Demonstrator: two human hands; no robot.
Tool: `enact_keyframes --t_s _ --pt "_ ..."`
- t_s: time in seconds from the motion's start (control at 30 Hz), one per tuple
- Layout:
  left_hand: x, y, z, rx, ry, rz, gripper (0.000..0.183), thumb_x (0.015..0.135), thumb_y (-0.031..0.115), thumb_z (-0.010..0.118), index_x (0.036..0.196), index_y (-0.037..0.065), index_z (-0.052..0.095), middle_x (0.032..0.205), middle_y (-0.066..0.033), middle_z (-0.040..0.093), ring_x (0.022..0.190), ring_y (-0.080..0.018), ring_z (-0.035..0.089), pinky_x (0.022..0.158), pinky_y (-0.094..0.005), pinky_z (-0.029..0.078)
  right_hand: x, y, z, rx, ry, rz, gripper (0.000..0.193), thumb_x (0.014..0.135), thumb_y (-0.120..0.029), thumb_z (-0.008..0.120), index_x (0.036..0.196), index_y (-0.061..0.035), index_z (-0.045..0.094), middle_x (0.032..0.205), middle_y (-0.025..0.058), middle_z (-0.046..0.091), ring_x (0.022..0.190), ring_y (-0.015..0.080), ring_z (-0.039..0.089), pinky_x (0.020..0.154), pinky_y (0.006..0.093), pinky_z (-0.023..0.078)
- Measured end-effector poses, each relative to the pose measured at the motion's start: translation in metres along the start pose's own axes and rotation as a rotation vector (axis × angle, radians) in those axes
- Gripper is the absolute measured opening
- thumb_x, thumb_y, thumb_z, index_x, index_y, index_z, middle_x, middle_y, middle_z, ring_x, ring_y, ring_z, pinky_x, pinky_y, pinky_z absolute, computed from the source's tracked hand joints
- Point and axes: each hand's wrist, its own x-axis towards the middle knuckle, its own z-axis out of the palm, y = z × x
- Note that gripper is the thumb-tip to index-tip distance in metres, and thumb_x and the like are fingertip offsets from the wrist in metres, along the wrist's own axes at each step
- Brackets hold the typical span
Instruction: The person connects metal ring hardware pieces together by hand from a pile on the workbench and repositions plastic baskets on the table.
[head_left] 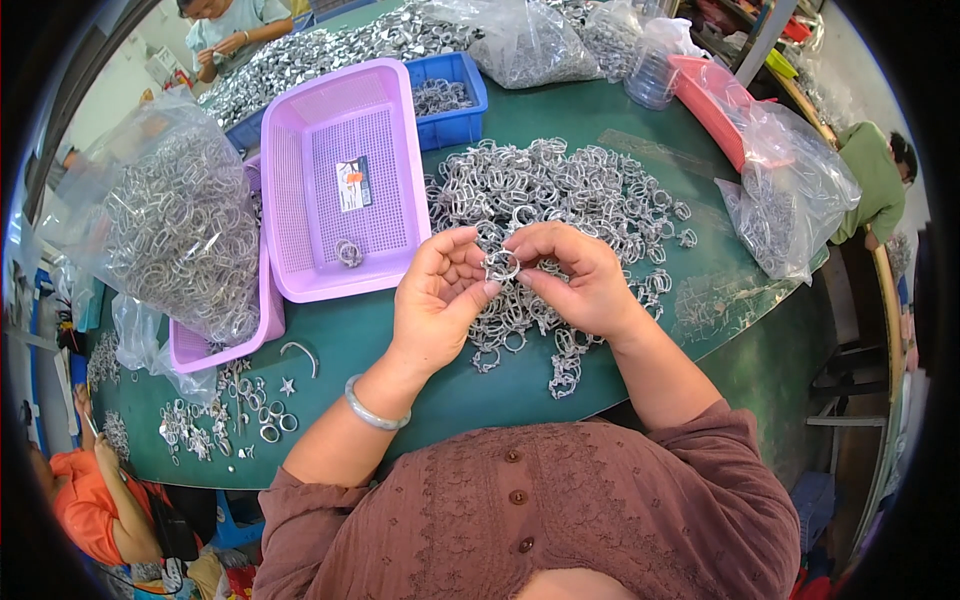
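Observation:
Between my two hands, over the front of a big pile of grey metal rings, is one small grey metal ring. The thumb and fingers of my left hand pinch its left side. From the right, my right hand grips the same ring between thumb and index finger. A purple mesh basket stands tilted just left of the pile. Inside it lie a small clump of rings and a printed card.
A bulging clear bag of rings rests in another purple basket at left. Loose rings and stars lie near the front left. Behind are a blue bin and metal pieces; a red tray and bag stand right. Other people sit around.

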Motion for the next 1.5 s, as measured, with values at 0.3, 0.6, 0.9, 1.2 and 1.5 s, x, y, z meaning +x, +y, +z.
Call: enact_keyframes --t_s 0.3,0.6,0.9,1.2,1.5 --pt "0.0 -0.002 -0.001 -0.018 -0.014 -0.008 0.052 0.075 -0.012 0.058 0.123 0.001 0.04 0.099 -0.0045 0.05 0.091 -0.0105 0.052 0.079 -0.0212 0.046 -0.001 -0.002 0.001 0.051 0.009 0.036 0.023 0.073 0.006 0.06 0.096 0.0005 0.058 0.09 0.0066 0.06 0.08 0.0134 0.06 0.072 0.0253 0.049" --pt "0.002 -0.009 -0.007 0.046 -0.052 -0.023 0.042 0.077 -0.009 0.059 0.117 -0.001 0.05 0.1 -0.0045 0.05 0.088 -0.01 0.052 0.079 -0.0223 0.047 -0.001 -0.001 0.0 0.005 0.005 0.056 0.026 0.075 0.005 0.06 0.1 -0.0003 0.058 0.09 0.0067 0.061 0.081 0.0131 0.06 0.073 0.0253 0.049" --pt "0.006 0.006 -0.009 -0.363 0.082 -0.214 0.029 0.082 -0.004 0.053 0.111 0.001 0.05 0.102 -0.0076 0.055 0.089 -0.0175 0.058 0.078 -0.0275 0.049 0.011 -0.002 -0.02 -0.318 0.163 -0.037 0.021 0.076 0.007 0.053 0.095 -0.0007 0.058 0.09 0.0114 0.059 0.084 0.0247 0.058 0.074 0.0307 0.046" --pt "0.005 0.007 -0.013 -0.483 0.114 -0.27 0.029 0.079 -0.003 0.044 0.107 0.0 0.051 0.102 -0.0125 0.056 0.087 -0.0211 0.059 0.073 -0.0291 0.051 0.008 0.0 -0.028 -0.798 -0.104 -0.16 0.018 0.07 -0.006 0.065 0.087 -0.0074 0.061 0.101 0.0089 0.057 0.097 0.0282 0.05 0.084 0.037 0.039" --pt "0.0 0.009 0.002 -0.022 0.007 -0.242 0.02 0.084 0.011 0.059 0.103 0.004 0.055 0.085 -0.0012 0.057 0.064 -0.006 0.048 0.051 -0.0188 0.038 0.007 -0.008 -0.01 -0.389 -0.063 -0.205 0.017 0.069 0.0 0.066 0.085 -0.0057 0.061 0.098 0.0104 0.059 0.086 0.028 0.058 0.071 0.0333 0.048"
